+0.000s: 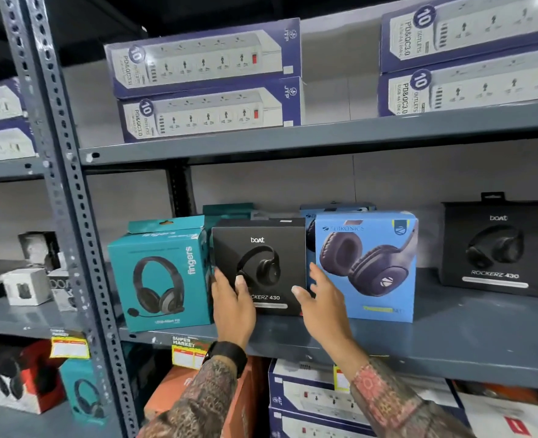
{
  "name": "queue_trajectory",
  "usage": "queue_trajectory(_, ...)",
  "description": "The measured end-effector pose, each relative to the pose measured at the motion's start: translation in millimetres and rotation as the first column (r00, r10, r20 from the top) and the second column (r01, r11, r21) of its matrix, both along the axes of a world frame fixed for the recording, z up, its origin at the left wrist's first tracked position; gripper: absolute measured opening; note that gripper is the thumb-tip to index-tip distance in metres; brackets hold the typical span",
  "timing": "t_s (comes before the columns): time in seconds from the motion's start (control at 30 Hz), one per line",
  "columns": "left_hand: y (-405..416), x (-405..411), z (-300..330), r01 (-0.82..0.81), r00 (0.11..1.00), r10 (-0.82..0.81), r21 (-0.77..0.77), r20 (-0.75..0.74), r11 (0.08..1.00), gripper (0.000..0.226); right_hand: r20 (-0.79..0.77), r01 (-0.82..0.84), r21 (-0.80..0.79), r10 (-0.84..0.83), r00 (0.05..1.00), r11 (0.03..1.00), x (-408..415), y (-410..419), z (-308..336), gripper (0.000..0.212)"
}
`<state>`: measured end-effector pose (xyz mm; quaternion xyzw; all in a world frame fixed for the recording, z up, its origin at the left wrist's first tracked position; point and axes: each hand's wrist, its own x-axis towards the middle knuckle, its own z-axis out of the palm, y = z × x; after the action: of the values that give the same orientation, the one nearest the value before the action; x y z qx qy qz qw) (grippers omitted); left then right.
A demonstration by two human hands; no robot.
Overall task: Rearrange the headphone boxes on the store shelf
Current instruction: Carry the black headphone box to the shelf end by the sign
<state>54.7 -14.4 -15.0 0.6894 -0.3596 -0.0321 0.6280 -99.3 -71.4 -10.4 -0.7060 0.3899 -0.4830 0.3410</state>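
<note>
The black boat box (261, 263) stands upright at the front of the middle shelf (451, 336), wedged between the teal fingers box (160, 273) and the blue Zebronics box (365, 263). The left hand (231, 308) lies spread on its lower left corner, thumb on the front face; the right hand (323, 303) is open with fingers spread at its lower right edge, contact uncertain. Close both hands on the side edges and draw the box straight forward, so neither neighbour tips.
</note>
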Motion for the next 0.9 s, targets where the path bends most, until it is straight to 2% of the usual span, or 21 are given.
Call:
queue_trajectory(0.17,-8.1,9.5,-0.5,-0.059,0.998,0.060,0.016,-0.014,0.998,0.068,-0.082,0.044,0.059,-0.039,0.996,0.997,8.8,-1.3,1.6,0.070)
queue_trajectory(0.33,-5.4,0.8,-2.6,-0.106,0.994,0.106,-0.012,-0.032,0.994,0.064,-0.067,0.138,0.048,-0.135,0.989,0.989,10.1,0.2,-0.4,0.066)
queue_trajectory(0.63,34.2,-18.1,-8.7,-0.104,0.994,0.105,-0.086,0.007,0.991,0.057,0.080,0.197,0.005,-0.197,0.977,0.980,-14.0,27.3,0.1,0.055)
queue_trajectory(0.77,65.9,-18.1,-4.4,-0.040,0.996,0.055,-0.187,0.074,0.981,0.052,0.167,0.165,0.015,-0.166,0.972,0.986,-30.9,42.8,-1.9,0.052)
queue_trajectory(0.9,94.7,-27.7,7.3,0.105,0.993,-0.085,-0.296,0.080,0.949,0.041,0.242,0.145,-0.016,-0.137,0.961,0.989,-50.7,64.5,1.0,0.052)
